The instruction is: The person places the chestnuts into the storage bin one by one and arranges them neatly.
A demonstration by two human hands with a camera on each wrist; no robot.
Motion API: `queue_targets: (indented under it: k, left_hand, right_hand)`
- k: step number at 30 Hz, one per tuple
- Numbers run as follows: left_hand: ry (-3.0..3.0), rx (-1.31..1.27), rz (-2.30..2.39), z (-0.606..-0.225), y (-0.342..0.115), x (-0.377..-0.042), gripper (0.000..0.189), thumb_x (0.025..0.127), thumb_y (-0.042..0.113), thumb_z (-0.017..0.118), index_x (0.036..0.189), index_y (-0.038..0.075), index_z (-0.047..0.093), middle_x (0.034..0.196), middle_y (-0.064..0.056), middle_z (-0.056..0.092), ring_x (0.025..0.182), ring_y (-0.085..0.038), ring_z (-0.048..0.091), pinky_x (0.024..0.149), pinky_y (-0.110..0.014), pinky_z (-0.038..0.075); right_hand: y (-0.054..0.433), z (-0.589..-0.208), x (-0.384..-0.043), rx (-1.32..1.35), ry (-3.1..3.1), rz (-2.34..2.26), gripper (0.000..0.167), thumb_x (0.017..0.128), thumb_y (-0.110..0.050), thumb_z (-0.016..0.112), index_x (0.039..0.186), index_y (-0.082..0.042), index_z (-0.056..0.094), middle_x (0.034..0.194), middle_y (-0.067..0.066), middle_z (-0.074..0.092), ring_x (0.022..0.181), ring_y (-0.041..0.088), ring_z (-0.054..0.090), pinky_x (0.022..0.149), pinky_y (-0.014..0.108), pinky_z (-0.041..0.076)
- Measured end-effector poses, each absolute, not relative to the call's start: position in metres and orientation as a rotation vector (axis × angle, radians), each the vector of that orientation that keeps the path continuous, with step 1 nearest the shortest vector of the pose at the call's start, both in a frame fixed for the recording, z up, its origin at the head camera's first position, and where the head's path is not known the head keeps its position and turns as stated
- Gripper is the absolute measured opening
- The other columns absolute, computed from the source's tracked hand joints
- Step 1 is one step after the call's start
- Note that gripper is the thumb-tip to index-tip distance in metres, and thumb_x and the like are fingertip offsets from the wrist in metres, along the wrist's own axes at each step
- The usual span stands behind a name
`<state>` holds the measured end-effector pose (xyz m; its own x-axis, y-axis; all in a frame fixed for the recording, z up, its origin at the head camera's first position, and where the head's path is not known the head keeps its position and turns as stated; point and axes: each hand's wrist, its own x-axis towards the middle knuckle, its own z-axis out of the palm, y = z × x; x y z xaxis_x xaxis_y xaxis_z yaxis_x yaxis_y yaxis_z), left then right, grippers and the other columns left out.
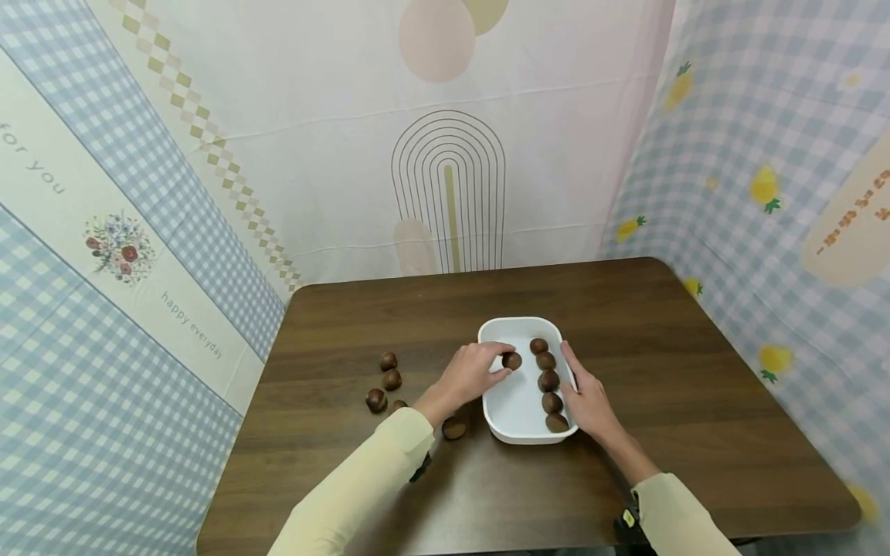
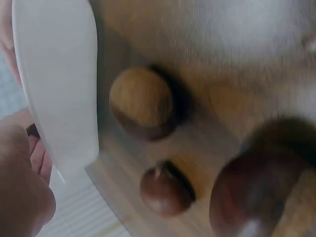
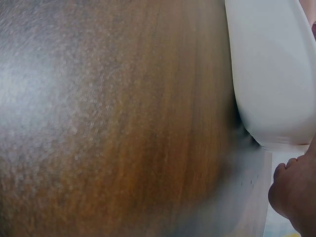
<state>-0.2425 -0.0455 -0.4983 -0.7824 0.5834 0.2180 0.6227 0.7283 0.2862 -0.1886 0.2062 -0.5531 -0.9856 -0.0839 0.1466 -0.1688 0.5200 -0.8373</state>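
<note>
My left hand (image 1: 474,372) reaches over the near-left rim of a white rectangular container (image 1: 518,421) and pinches a brown chestnut (image 1: 512,361) between thumb and fingers, inside the container. Along the container's right side runs a line of several chestnuts (image 1: 548,381). My right hand (image 1: 587,398) rests against the container's right wall, thumb at the rim and fingers stretched along the outside. In the left wrist view, the left hand (image 2: 22,182) is partly cut off beside the white container wall (image 2: 59,84). The right wrist view catches only part of the right hand (image 3: 296,192) by the container.
Several loose chestnuts (image 1: 392,379) lie on the brown wooden table (image 1: 334,324) left of the container. Another chestnut (image 1: 454,428) sits beneath the left wrist, close to the container. Patterned cloth (image 1: 556,170) hangs behind the table and on both sides.
</note>
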Motion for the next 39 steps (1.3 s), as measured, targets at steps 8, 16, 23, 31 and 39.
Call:
queue_targets:
  k: [8,16,23,31,39]
  left_hand:
    - [-2.856,-1.186,-0.424,-0.506,-0.026,-0.226,0.035,0.097,0.028,0.081,0.130,0.018,0.076,0.119,0.008,0.077,0.104,-0.008,0.070,0.093,-0.026,0.055]
    - [-2.961,-1.310,-0.282,-0.506,-0.009,-0.214,0.023,0.092,0.028,0.086,0.114,0.024,0.079,0.091,0.012,0.072,0.080,-0.008,0.062,0.077,-0.028,0.052]
    - [-2.976,-1.362,-0.171,-0.503,-0.003,-0.205,0.024,0.090,0.027,0.085,0.114,0.025,0.080,0.092,0.012,0.074,0.082,-0.011,0.067,0.078,-0.030,0.055]
    - [-2.995,-1.369,-0.188,-0.500,-0.003,-0.201,0.024,0.089,0.029,0.088,0.111,0.023,0.081,0.097,0.012,0.075,0.086,-0.011,0.068,0.081,-0.028,0.055]
    - [-3.003,-1.409,-0.184,-0.501,-0.004,-0.200,0.022,0.089,0.032,0.088,0.108,0.025,0.081,0.090,0.014,0.072,0.084,-0.008,0.065,0.080,-0.026,0.053]
  right_hand:
    - [0.206,-0.554,-0.189,0.256,-2.627,1.427,0.073,0.098,0.004,0.051,0.167,-0.008,0.032,0.169,0.019,0.032,0.147,0.045,0.040,0.115,0.062,0.037]
    - [0.206,-0.555,-0.190,0.267,-2.605,1.425,0.073,0.096,0.006,0.051,0.166,-0.005,0.034,0.168,0.018,0.034,0.149,0.043,0.040,0.118,0.061,0.033]
    - [0.206,-0.554,-0.189,0.264,-2.607,1.425,0.072,0.097,0.005,0.051,0.166,-0.005,0.033,0.168,0.020,0.034,0.148,0.044,0.041,0.117,0.062,0.034]
    - [0.206,-0.554,-0.189,0.253,-2.607,1.426,0.071,0.098,0.005,0.051,0.166,-0.006,0.034,0.167,0.021,0.035,0.146,0.045,0.042,0.116,0.062,0.036]
    - [0.206,-0.555,-0.189,0.255,-2.605,1.413,0.071,0.097,0.005,0.051,0.166,-0.006,0.035,0.167,0.021,0.035,0.144,0.046,0.044,0.113,0.062,0.038]
